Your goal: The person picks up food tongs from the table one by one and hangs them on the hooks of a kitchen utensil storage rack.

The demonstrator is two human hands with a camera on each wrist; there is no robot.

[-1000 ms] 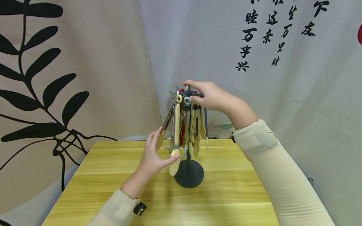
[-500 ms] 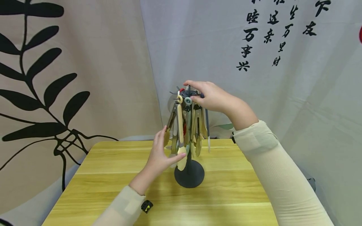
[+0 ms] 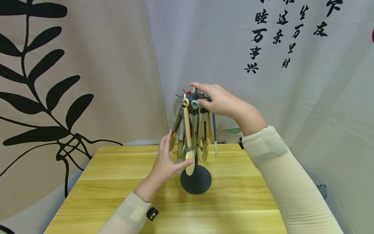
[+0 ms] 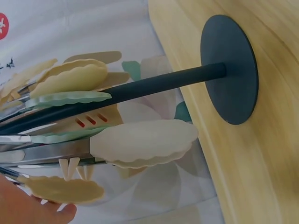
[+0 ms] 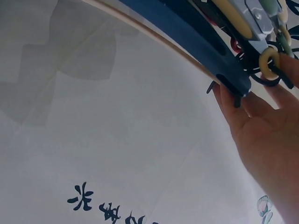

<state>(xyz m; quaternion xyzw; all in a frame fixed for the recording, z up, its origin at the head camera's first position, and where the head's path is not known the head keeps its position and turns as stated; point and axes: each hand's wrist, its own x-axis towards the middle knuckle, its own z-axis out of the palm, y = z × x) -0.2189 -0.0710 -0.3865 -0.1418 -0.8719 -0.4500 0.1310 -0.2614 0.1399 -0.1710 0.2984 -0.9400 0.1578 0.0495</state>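
A dark utensil stand (image 3: 195, 180) with a round base and a post stands on the table, kitchen tools hanging from its hooked top. Among them are several tongs, including one pair with cream tips (image 3: 190, 162). At the top of the stand, my right hand (image 3: 225, 102) grips the hook ring, its fingers partly behind the tools. A blue-handled tool (image 5: 201, 42) and a yellow hanging loop (image 5: 269, 63) are beside it. Spread around the lower ends at left is my left hand (image 3: 165, 162), thumb by the cream-tipped tongs, fingers near a yellow tong tip (image 4: 65, 189).
The wooden table (image 3: 117, 191) spreads around the stand, its back edge near a cloth backdrop (image 3: 204, 48). That cloth carries dark lettering and a black leaf print. A slotted turner (image 4: 93, 119) hangs behind the post.
My left hand has moved right, and the lower ends of the nearest tongs have swung right toward the post. My right hand has stayed at the top of the stand.
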